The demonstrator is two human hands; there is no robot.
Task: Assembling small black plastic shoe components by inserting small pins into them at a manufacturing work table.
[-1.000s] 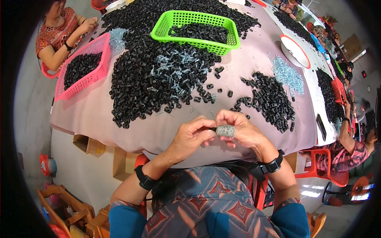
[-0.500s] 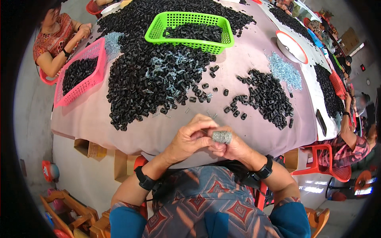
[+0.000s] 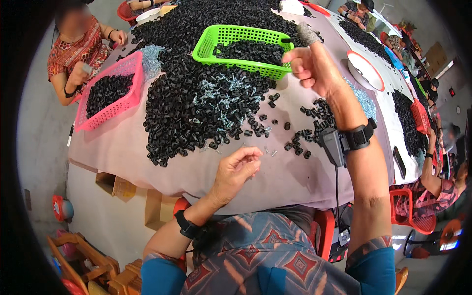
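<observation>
My right hand (image 3: 314, 71) reaches out beside the right end of a green basket (image 3: 209, 46) that holds black plastic caps (image 3: 250, 50). Its thumb, wrapped in grey tape (image 3: 308, 34), points up away from the half-curled fingers, and I see nothing between them. One black cap (image 3: 286, 40) shows at the basket's rim, just left of that hand; whether it is falling or resting is unclear. Over the near cloth, my left hand (image 3: 238, 169) is closed, thumb against curled fingers; what they hold, if anything, is hidden. Small metal springs (image 3: 226, 96) lie on the big black heap (image 3: 172, 118).
A pink basket (image 3: 110, 105) of black caps stands at the left, where a person (image 3: 78, 54) sits. More springs (image 3: 364, 101) and a red-rimmed white bowl (image 3: 365, 71) are at the right. A dark phone (image 3: 399, 162) lies near the right edge. Other people work farther right.
My hands were together near the table edge; now my right hand has moved far forward and right to the green basket. My left hand stays near, closed. The person at left has raised a hand.
</observation>
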